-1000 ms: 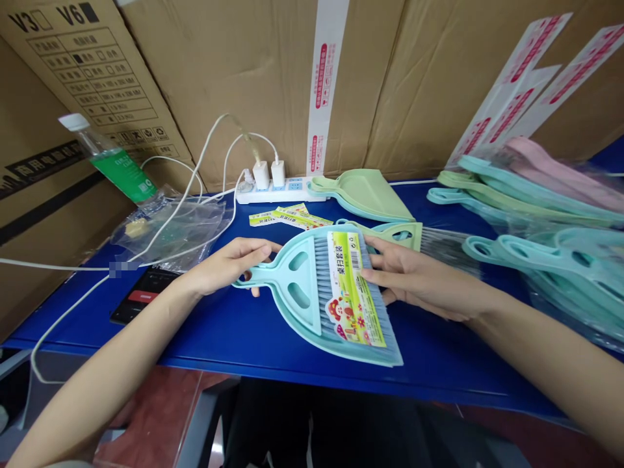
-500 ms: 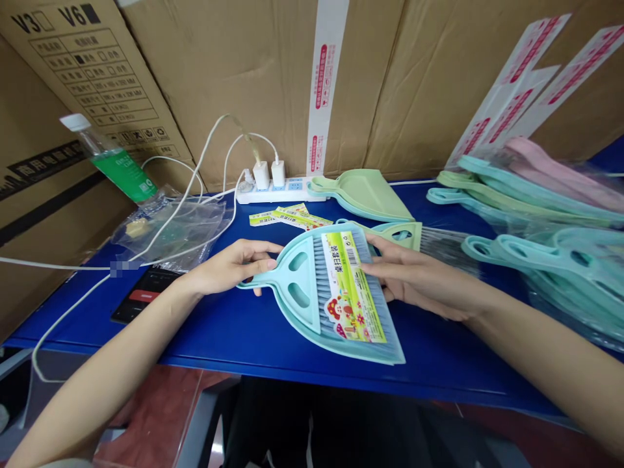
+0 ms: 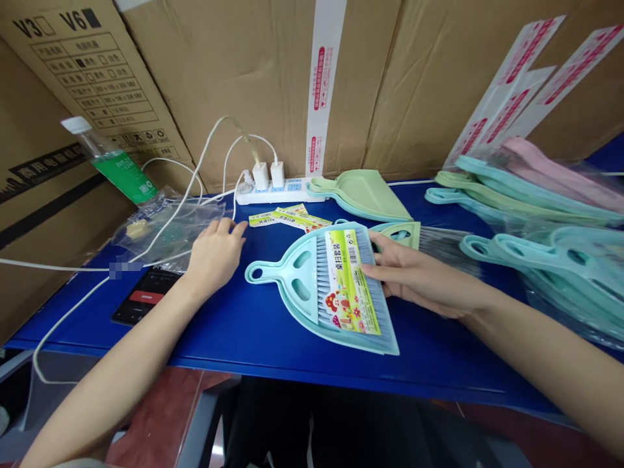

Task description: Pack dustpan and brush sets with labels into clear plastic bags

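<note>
A light-blue dustpan (image 3: 292,312) lies under a matching hand brush (image 3: 301,276), with a yellow-green label card (image 3: 353,279) across the bristles. My right hand (image 3: 414,273) grips the right edge of this set, its thumb on the card and its other fingers partly hidden behind. To the left, my left hand (image 3: 217,250) is off the handle, near the clear plastic bags (image 3: 170,227); its fingers are bent downward and their tips are hard to make out. More label cards (image 3: 287,214) lie behind the set.
A green dustpan (image 3: 373,195) and a green brush (image 3: 414,234) lie behind. Bagged sets (image 3: 550,260) are piled at right. A power strip (image 3: 292,190), white cables, a bottle (image 3: 124,175) and a phone (image 3: 143,299) are at back and left. Cardboard stands behind.
My left hand has let go of the dustpan and brush handle and moved left and up toward the plastic bags. The set stays in my right hand, nearly unmoved.
</note>
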`<state>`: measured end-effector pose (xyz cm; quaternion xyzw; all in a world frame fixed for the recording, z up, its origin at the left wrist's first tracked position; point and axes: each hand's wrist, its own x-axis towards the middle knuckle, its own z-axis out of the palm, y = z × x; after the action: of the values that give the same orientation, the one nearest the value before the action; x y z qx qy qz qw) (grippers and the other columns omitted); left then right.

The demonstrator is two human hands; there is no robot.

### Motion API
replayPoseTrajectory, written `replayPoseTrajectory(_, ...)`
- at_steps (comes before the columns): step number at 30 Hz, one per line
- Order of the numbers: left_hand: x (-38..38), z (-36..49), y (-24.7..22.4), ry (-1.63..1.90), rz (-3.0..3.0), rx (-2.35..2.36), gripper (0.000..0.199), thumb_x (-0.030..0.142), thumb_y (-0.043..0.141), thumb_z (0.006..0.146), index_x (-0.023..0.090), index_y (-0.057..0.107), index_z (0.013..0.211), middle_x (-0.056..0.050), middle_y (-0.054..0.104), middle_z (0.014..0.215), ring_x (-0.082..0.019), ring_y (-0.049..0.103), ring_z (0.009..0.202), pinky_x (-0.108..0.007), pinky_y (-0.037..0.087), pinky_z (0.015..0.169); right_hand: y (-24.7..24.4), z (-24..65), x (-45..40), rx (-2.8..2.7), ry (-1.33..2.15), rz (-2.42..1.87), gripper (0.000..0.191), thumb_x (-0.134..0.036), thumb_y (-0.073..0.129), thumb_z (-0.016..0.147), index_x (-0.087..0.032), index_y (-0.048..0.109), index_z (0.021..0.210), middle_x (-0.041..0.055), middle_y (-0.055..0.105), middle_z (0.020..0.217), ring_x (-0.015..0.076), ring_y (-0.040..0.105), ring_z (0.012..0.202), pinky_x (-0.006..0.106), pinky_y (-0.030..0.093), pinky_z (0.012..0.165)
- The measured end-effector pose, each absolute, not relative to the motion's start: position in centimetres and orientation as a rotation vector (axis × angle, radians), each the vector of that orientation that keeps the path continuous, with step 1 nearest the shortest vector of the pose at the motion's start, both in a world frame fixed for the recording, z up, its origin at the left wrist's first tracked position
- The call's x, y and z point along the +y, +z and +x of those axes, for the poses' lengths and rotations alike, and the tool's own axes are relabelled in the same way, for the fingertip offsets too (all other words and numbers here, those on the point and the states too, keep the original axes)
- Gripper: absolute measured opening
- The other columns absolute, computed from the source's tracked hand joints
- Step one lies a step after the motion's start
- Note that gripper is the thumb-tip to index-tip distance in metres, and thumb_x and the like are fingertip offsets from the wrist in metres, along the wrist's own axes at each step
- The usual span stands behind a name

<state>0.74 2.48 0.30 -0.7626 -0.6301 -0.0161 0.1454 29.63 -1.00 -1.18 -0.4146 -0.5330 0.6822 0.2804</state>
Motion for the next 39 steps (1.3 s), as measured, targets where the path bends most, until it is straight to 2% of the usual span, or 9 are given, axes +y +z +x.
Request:
replayPoseTrajectory(2,2.2,0.8,0.5,0.058,-2.042,-1.829,0.050,0.017,0.036,0.094,0.010,0.055,0.140,-0.025,0.060,0.134,-0.038,0.061,0.117,-0.046,0.049,0.093,-1.4,29.5,-1.0,-1.419,1.837,-1.114,0.064,-0.023,0.050,0.098,-0.029,0.018,0.152,0.0117,0.067,0.128,0.0222,0.071,0.105,0.044,0.061,0.090)
replayPoseTrajectory(4,2.0,0.7,0.7,0.150,-1.948,-1.869,0.054,0.015,0.034,0.093,0.004,0.049,0.144,-0.030,0.060,0.132,-0.040,0.062,0.115,-0.047,0.049,0.090,-1.6,29.5,-0.9,-1.403,1.856,-1.114,0.063,-0.022,0.049,0.098,-0.029,0.018,0.152,0.0116,0.067,0.127,0.0215,0.071,0.106,0.043,0.061,0.091)
replayPoseTrajectory(8,1.6,0.6,1.2,0.353,-1.931,-1.996,0.058,0.008,0.032,0.090,-0.003,0.044,0.145,-0.031,0.071,0.104,-0.040,0.070,0.101,-0.044,0.050,0.083,-2.2,29.5,-0.7,-1.405,1.892,-1.107,0.060,-0.022,0.049,0.098,-0.027,0.022,0.151,0.0122,0.067,0.127,0.0214,0.071,0.107,0.044,0.060,0.093)
replayPoseTrajectory(13,1.7,0.6,1.8,0.412,-1.940,-1.984,0.053,0.003,0.032,0.083,0.006,0.064,0.125,-0.026,0.074,0.090,-0.037,0.073,0.093,-0.037,0.051,0.071,-2.4,29.7,-0.6,-1.439,1.882,-1.098,0.057,-0.023,0.049,0.098,-0.027,0.026,0.150,0.0124,0.067,0.129,0.0228,0.070,0.109,0.047,0.059,0.094)
replayPoseTrajectory(17,1.8,0.5,1.9,0.374,-1.930,-1.948,0.049,0.004,0.034,0.081,0.011,0.071,0.113,-0.023,0.075,0.087,-0.035,0.073,0.089,-0.034,0.050,0.066,-2.3,29.7,-0.6,-1.436,1.878,-1.099,0.058,-0.024,0.049,0.098,-0.028,0.025,0.150,0.0125,0.066,0.131,0.0223,0.070,0.109,0.045,0.060,0.093)
replayPoseTrajectory(21,1.6,0.5,1.8,0.301,-1.960,-1.925,0.048,0.006,0.035,0.083,0.014,0.072,0.112,-0.021,0.076,0.087,-0.035,0.073,0.087,-0.034,0.050,0.064,-2.0,29.7,-0.7,-1.408,1.873,-1.103,0.061,-0.024,0.050,0.097,-0.028,0.022,0.152,0.0117,0.067,0.129,0.0224,0.070,0.109,0.043,0.060,0.092)
replayPoseTrajectory(28,1.3,0.7,1.7,0.128,-2.035,-1.894,0.047,0.011,0.039,0.087,0.019,0.071,0.121,-0.017,0.076,0.100,-0.035,0.072,0.093,-0.037,0.051,0.067,-1.4,29.8,-0.8,-1.372,1.869,-1.123,0.063,-0.025,0.051,0.097,-0.029,0.020,0.152,0.0107,0.069,0.127,0.0230,0.070,0.111,0.046,0.058,0.096)
replayPoseTrajectory(34,0.9,0.9,1.1,0.034,-2.170,-1.813,0.039,0.019,0.043,0.091,0.022,0.074,0.115,-0.013,0.077,0.100,-0.033,0.072,0.096,-0.037,0.052,0.072,-0.9,30.1,-1.0,-1.411,1.776,-1.157,0.061,-0.032,0.060,0.090,-0.028,0.033,0.145,0.0105,0.068,0.128,0.0264,0.069,0.112,0.046,0.059,0.095)
replayPoseTrajectory(39,0.5,1.4,1.4,0.081,-2.387,-1.794,0.035,0.015,0.049,0.087,0.027,0.077,0.102,-0.004,0.077,0.108,-0.030,0.071,0.101,-0.035,0.053,0.075,-0.3,30.6,-0.8,-1.392,1.687,-1.203,0.056,-0.037,0.068,0.082,-0.028,0.047,0.134,0.0083,0.068,0.130,0.0274,0.068,0.114,0.043,0.059,0.095)
